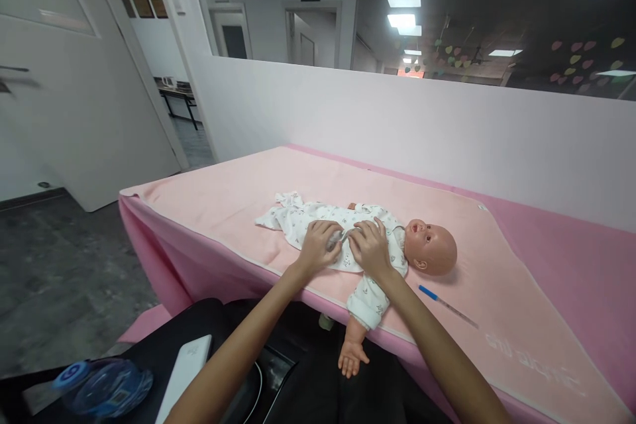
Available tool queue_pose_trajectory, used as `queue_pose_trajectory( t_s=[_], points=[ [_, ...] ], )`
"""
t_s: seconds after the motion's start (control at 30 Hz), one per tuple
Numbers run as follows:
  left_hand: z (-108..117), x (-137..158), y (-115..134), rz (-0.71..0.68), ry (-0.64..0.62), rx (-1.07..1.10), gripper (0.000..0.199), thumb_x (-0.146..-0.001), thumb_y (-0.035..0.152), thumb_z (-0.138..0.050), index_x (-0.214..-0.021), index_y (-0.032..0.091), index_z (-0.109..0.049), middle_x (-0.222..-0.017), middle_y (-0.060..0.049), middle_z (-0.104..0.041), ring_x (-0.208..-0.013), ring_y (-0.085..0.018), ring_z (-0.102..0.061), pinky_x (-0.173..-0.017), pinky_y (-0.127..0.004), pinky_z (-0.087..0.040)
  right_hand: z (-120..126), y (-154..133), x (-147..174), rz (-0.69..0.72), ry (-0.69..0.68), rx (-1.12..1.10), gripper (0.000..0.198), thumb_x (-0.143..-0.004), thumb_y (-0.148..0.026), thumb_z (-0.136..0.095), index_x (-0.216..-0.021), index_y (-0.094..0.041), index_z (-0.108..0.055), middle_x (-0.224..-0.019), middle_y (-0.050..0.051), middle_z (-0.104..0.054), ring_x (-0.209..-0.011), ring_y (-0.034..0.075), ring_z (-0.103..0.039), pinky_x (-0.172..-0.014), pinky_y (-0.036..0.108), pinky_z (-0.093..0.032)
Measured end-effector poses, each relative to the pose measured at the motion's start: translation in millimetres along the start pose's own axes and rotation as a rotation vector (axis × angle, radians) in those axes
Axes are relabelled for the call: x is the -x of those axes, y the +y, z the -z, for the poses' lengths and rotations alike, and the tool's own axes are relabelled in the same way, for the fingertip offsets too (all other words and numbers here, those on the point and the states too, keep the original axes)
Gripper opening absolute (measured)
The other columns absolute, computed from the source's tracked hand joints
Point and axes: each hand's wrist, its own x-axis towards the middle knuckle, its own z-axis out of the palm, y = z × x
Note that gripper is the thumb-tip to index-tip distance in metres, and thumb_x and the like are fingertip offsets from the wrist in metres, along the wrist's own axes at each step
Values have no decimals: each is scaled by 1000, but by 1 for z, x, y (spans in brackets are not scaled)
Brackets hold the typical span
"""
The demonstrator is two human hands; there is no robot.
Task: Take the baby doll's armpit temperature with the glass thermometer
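Note:
A baby doll (430, 248) lies on its back on a pink towel (223, 195), head to the right. It wears a white patterned baby gown (288, 222) with long sleeves. My left hand (319, 243) rests on the gown's middle, fingers curled in and pinching the cloth. Just right of it, my right hand (369, 245) is bent over the chest part, also gripping cloth. Between the two hands a fold of the fabric is bunched up. The doll's near arm (354, 348) hangs over the table's front edge.
A thin thermometer (450, 305) with a blue cap lies near the doll's head. On a black seat at lower left are a water bottle (104, 387) and a white flat box-like object (186, 374). A low white wall (397, 119) with glass above stands behind the table.

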Motion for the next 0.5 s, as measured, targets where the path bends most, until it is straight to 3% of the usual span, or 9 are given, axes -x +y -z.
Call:
queue_pose_trajectory(
  t_s=[0.1,0.23,0.33,0.5],
  points=[
    [-6,-1,3,-7,14,-38,16,-74,21,-50,-89,20,-56,-93,-4,-61,-90,-20,-52,-83,-36,-35,-10,-6,-8,-23,-67,50,14,-82,-21,-46,-77,-18,-58,-99,6,-61,-99,20,-49,-101,44,-24],
    [-10,-3,0,75,178,-108,11,-79,19,-47,-81,20,-58,-82,-2,-63,-80,-17,-53,-77,-34,-37,-17,-11,-9,-86,-120,110,15,-79,-22,-47,-88,-16,-58,-105,10,-58,-102,23,-46,-100,46,-25],
    [-11,-2,-3,89,272,-142,14,-82,18,-47,-87,21,-59,-83,-2,-63,-80,-17,-53,-76,-34,-36,-17,-13,-5,-132,-114,152,18,-79,-23,-48,-92,-16,-58,-108,12,-57,-104,26,-45,-100,47,-25],
    [-14,-3,-4,84,241,-114,16,-83,18,-46,-90,22,-60,-85,-2,-63,-81,-17,-53,-76,-33,-36,-16,-13,-2,-167,-78,156,15,-79,-23,-47,-86,-15,-57,-107,13,-57,-103,26,-46,-98,47,-27]
  ],
)
